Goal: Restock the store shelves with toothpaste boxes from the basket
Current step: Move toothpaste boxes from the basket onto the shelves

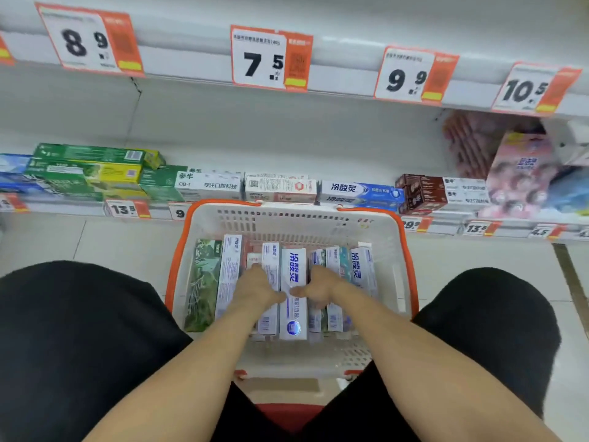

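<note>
I have both hands down in the basket point(393, 250), which sits on the floor between my knees, just below the lower shelf point(287, 154). My left hand point(255, 287) and right hand point(322, 287) flank one white toothpaste box point(294, 293) with blue lettering, thumbs touching across its face; each grip looks curled onto its long edges, though the fingertips are hidden. To do this well I judge I should lift it straight up, clear of the neighbouring boxes point(229, 275) on either side of my hands, then carry it ahead of my hands to the matching blue-and-white stock point(361, 191) on the shelf. The box reads 冷酸灵, as does that stock. Price tags point(271, 59) above read 8.9, 7.5, 9.9, 10.5
</note>
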`<state>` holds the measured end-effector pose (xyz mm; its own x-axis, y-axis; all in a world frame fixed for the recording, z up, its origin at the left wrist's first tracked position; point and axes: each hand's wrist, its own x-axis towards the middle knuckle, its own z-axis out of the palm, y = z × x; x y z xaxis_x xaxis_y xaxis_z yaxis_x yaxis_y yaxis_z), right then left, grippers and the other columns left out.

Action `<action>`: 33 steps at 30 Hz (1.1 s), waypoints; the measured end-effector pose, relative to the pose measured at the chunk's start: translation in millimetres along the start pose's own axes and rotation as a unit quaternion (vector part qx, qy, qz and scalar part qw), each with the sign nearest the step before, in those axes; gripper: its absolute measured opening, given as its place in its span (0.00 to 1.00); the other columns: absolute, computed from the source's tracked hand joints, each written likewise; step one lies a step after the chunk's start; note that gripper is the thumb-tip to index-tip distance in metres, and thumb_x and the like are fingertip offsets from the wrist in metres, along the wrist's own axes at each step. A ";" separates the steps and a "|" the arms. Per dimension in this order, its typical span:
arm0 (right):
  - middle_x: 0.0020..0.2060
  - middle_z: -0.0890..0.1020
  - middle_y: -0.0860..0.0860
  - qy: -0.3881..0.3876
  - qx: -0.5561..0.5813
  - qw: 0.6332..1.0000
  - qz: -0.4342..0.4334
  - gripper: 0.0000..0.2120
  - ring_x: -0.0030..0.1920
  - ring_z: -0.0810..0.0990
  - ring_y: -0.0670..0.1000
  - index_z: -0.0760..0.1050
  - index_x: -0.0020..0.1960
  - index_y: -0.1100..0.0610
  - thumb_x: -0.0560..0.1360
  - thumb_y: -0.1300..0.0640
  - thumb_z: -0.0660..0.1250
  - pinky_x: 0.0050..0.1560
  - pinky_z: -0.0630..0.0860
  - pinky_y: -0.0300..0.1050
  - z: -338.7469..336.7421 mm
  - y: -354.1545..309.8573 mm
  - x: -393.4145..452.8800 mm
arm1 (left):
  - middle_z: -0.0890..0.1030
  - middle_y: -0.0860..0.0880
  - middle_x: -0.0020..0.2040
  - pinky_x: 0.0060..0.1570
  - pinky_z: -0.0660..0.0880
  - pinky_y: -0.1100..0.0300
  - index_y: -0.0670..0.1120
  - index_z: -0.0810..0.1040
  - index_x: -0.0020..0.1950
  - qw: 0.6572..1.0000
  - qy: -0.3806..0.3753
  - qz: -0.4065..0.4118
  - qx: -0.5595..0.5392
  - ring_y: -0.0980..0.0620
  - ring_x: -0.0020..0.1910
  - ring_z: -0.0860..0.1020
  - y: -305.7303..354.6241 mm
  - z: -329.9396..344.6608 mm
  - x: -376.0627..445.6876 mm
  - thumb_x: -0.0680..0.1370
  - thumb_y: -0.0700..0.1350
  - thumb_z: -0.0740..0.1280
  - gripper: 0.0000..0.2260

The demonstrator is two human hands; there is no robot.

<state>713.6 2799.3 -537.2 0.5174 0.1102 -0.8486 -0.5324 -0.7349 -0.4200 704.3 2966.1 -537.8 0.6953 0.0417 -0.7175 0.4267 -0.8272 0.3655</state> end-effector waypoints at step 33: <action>0.48 0.87 0.51 0.026 0.295 0.941 -0.164 0.12 0.48 0.84 0.50 0.80 0.58 0.54 0.77 0.50 0.70 0.47 0.80 0.47 -145.6 -104.7 -172.4 | 0.80 0.40 0.65 0.66 0.72 0.36 0.48 0.68 0.73 0.867 -0.259 0.214 -0.368 0.38 0.64 0.79 109.1 -196.9 -100.2 0.86 0.48 0.55 0.16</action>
<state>777.6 2759.9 -300.1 0.7426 0.2223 -0.6318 -0.6098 -0.1659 -0.7750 795.0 2982.0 -309.3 0.6091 -0.5956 -0.5237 0.5806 -0.1150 0.8060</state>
